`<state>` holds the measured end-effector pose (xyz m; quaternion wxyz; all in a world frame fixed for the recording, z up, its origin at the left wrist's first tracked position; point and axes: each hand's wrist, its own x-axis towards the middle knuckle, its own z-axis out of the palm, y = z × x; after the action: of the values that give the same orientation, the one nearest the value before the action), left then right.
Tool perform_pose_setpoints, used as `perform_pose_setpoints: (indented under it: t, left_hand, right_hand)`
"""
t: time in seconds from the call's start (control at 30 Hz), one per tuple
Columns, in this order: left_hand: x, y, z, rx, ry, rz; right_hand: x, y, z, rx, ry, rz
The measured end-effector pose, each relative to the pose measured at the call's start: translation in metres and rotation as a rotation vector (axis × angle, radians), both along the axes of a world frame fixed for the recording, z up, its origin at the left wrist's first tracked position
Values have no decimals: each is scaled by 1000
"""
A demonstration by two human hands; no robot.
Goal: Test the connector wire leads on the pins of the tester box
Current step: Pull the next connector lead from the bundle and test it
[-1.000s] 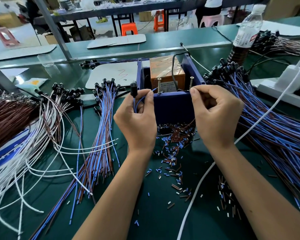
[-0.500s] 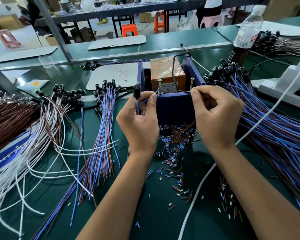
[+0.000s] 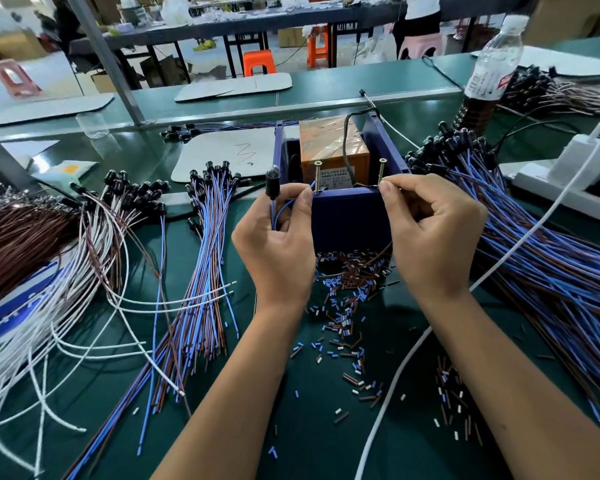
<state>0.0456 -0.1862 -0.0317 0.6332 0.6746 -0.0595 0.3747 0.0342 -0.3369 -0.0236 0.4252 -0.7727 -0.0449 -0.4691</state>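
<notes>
fingers: left hand [image 3: 278,247] is curled round the blue lead [image 3: 280,210] of one connector wire, thumb pressing it toward the left pin [image 3: 317,174]. the black connector head [image 3: 271,181] sticks up just above that hand, unlit as far as i can tell. right hand [image 3: 430,233] has thumb and forefinger pinched together right at the base of the right pin [image 3: 382,171]; whatever lead end it pinches is too thin to make out, so actual contact on that side i can't confirm.

head view, the only one: tester box [image 3: 350,216] is a blue open-top box, centre of the green bench [image 3: 326,427], directly behind both hands. both pins are upright screws on its front wall, one near each hand. orange block [image 3: 326,147] sits inside with a black cable looping over it.

progress, my read: one unit is on the pins now, mid-test. big blue/brown bundle [image 3: 551,271] to the right of the box looks like the feed stock. smaller blue/brown bundle [image 3: 201,271] to the left looks like the done pile, can't verify. white leads [image 3: 84,306] and brown leads [image 3: 14,237] sit further left. if that split is right, most of the batch is still to go.

stripped insulation bits [image 3: 347,306] litter the bench in front of the box, between the wrists. water bottle [image 3: 489,64] back right, well apart.
</notes>
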Motion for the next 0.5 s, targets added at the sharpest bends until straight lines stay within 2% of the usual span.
perform_pose_setpoints:
  t: [0.33, 0.43, 0.5]
  left_hand:
    - [-8, 10, 9, -51, 3, -11]
    - [-3, 20, 30, -161, 48, -20]
    - [5, 31, 52, -308, 110, -77]
  right_hand:
    - [-10, -4, 10, 27, -60, -26]
    - [-8, -4, 39, 32, -98, 13]
    - [-3, 1, 69, 21, -110, 81]
